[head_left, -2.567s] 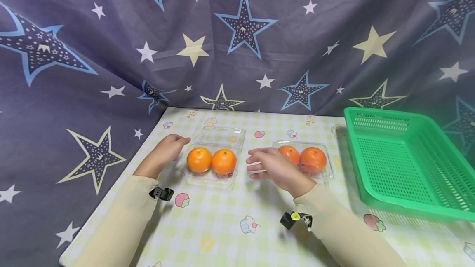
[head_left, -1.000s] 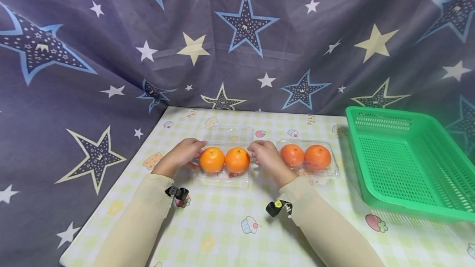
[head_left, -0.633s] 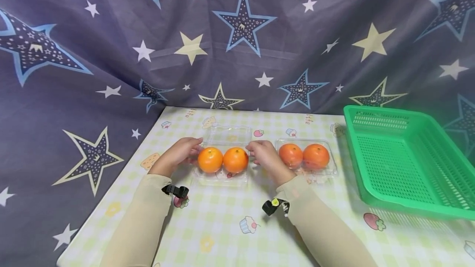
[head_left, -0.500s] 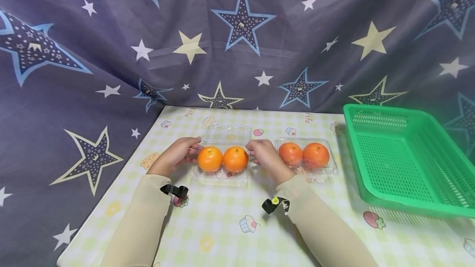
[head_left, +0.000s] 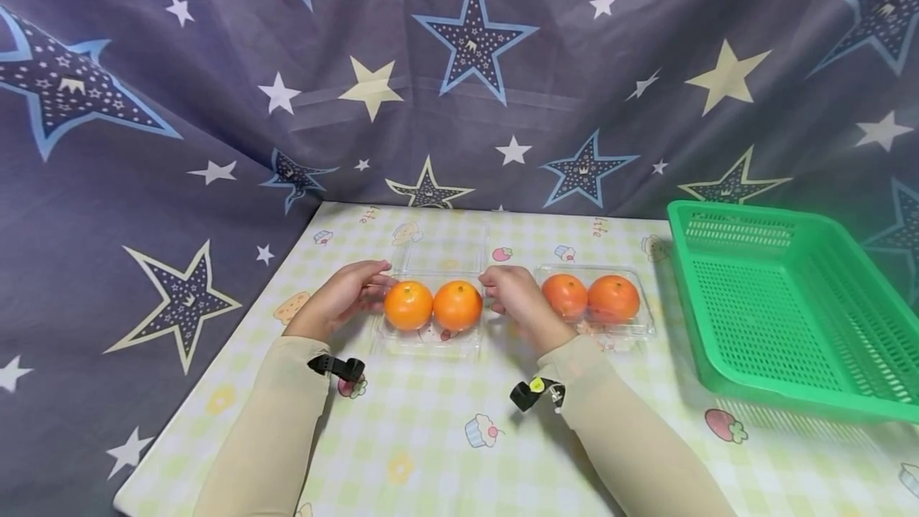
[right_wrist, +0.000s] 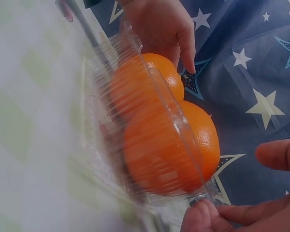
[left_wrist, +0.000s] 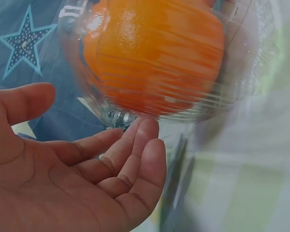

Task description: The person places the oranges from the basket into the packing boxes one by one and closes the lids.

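Note:
Two oranges sit side by side in a clear plastic clamshell box on the table. Its see-through lid is swung back behind them, away from the fruit. At the box's left side is my left hand; in the left wrist view its fingertips are right at the box's edge, the thumb held apart. My right hand is at the opposite side. The right wrist view has its fingertips at the box corner, with the thumb well away from them.
A second clear box with two oranges stands just right of my right hand. Farther right is a green perforated plastic basket. A star-patterned curtain hangs behind the checked tablecloth.
Both hands have come in to the sides of the left box, which has shifted slightly right and straightened. In the last half second, the lid's far edge has risen in the head view.

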`<state>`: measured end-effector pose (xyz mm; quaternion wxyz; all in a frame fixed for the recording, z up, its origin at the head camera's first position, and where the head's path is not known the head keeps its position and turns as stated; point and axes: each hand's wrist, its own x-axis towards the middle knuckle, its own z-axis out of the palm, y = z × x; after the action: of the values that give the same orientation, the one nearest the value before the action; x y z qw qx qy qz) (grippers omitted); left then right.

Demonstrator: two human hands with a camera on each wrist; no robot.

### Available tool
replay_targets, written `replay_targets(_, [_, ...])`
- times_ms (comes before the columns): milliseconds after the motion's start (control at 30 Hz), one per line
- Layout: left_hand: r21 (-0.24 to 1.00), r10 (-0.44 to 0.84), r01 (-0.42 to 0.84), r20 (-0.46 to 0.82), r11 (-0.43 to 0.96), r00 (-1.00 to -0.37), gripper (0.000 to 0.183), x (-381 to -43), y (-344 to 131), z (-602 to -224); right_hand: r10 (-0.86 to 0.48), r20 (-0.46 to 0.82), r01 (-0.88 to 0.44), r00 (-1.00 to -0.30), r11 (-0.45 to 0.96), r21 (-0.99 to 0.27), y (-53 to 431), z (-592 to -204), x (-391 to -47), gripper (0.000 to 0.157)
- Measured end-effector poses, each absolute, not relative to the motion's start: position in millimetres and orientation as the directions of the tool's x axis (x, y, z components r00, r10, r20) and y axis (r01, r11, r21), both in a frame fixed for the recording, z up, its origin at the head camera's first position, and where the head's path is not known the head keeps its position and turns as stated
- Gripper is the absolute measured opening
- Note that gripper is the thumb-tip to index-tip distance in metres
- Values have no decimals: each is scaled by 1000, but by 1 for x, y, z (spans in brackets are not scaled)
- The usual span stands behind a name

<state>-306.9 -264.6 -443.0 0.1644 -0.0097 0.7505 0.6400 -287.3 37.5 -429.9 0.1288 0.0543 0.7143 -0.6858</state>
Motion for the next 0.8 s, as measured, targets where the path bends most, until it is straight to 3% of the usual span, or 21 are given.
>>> replay_targets(133, [962,203,-214,-246,167,-948,60,-305,-265,-442,-87,-262,258,-961,60,-964,37,-429,-287,36])
replay_targets(433, [965,185,-233,-253,123,-950,60,-304,-265,-440,-88,-248,249,-965,1,-969,36,-426,-286,59])
replay_targets(800, [963,209,-253,-266,89,-941,59,-303,-267,-437,-88,-249,255,-965,-78,-964,36,-428,-287,68])
